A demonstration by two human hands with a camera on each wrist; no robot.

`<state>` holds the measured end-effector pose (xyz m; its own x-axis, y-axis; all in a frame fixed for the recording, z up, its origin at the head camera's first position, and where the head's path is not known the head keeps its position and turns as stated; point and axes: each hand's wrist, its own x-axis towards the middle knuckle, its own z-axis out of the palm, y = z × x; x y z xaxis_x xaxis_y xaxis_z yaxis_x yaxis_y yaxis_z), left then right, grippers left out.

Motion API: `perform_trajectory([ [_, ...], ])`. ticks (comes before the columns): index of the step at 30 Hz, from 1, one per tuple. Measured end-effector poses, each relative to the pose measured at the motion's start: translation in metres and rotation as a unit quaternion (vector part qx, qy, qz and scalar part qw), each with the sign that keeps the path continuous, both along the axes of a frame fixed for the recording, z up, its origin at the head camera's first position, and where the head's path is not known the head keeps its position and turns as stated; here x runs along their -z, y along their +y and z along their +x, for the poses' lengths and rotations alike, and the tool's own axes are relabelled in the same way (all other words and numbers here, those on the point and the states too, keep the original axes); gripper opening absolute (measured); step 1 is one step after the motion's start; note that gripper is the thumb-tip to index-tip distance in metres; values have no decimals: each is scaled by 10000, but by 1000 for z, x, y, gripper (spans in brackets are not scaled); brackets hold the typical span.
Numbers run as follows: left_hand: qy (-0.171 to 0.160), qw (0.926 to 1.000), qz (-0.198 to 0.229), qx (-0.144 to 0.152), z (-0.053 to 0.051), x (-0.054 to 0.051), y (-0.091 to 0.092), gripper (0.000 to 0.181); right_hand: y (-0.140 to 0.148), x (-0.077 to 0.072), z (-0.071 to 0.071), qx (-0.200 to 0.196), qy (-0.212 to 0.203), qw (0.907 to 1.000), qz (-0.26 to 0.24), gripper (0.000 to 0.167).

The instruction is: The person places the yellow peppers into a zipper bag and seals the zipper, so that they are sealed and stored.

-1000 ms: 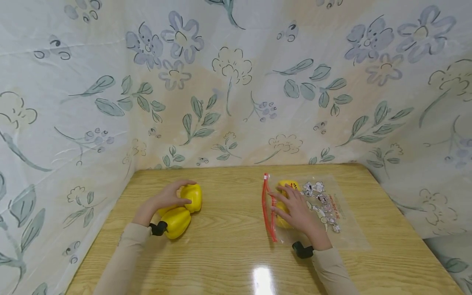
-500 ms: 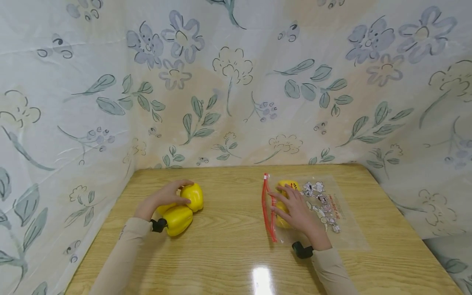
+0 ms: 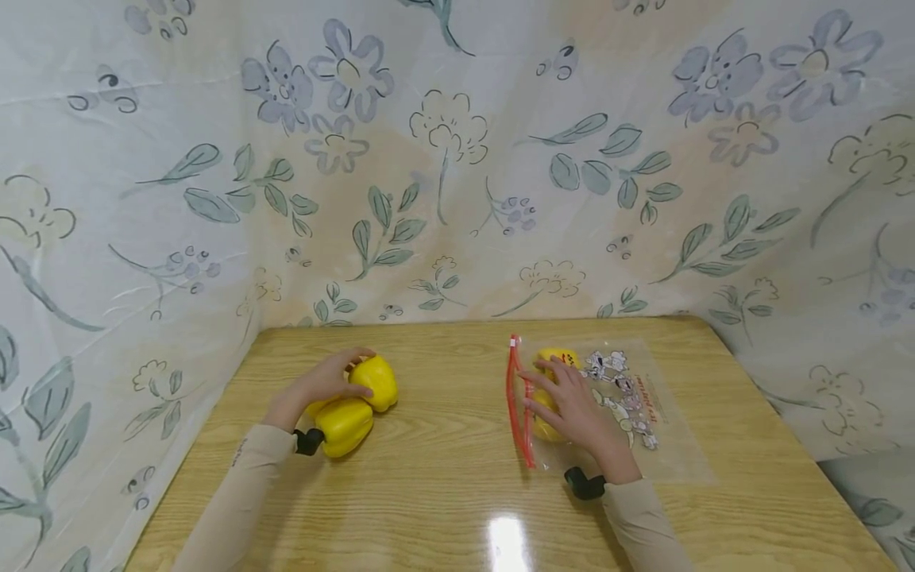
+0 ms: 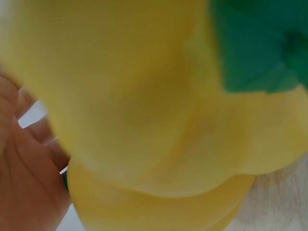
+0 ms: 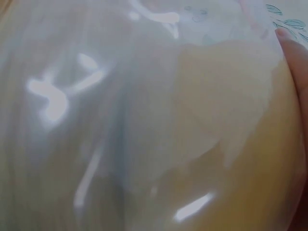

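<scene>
In the head view my left hand (image 3: 325, 383) grips a yellow bell pepper (image 3: 379, 384), thumb on its near side and fingers over its far side. A second yellow bell pepper (image 3: 345, 427) lies just in front of it, close to my wrist. Its green stem (image 4: 260, 53) fills a corner of the left wrist view. More yellow shows partly hidden under my left hand. On the right, my right hand (image 3: 572, 409) rests with spread fingers on a clear zip bag (image 3: 679, 445). Yellow bell peppers (image 3: 549, 429) show inside the bag, partly covered by my fingers.
The bag's red zip edge (image 3: 512, 397) faces left and gapes slightly. Cartoon prints (image 3: 629, 397) mark the bag. Bare wood of the table (image 3: 443, 445) lies between the hands. A floral cloth (image 3: 457, 199) hangs behind and at both sides.
The pepper in my left hand has shifted slightly to the right and tilted a little. The right hand and the bag have hardly moved.
</scene>
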<state>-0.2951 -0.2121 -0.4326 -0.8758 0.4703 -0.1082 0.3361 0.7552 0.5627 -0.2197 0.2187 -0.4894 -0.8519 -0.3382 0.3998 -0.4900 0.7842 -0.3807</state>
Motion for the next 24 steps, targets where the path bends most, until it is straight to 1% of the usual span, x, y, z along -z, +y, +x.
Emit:
perform_trajectory([
  [4,137,9999,70,69,-2,3,-1,70,0,0,0,7,28,10000,4,45],
  [7,263,9994,126,193,-3,5,-1,70,0,-1,0,17,21,10000,-11,45],
  [10,390,9989,187,202,-3,5,-1,71,0,-1,0,26,1,10000,-5,45],
  [19,852,9951,498,42,-3,5,-2,73,0,-2,0,28,-37,10000,12,44],
  [24,941,9935,637,-75,2,1,-1,74,1,-1,-1,60,-47,10000,40,44],
])
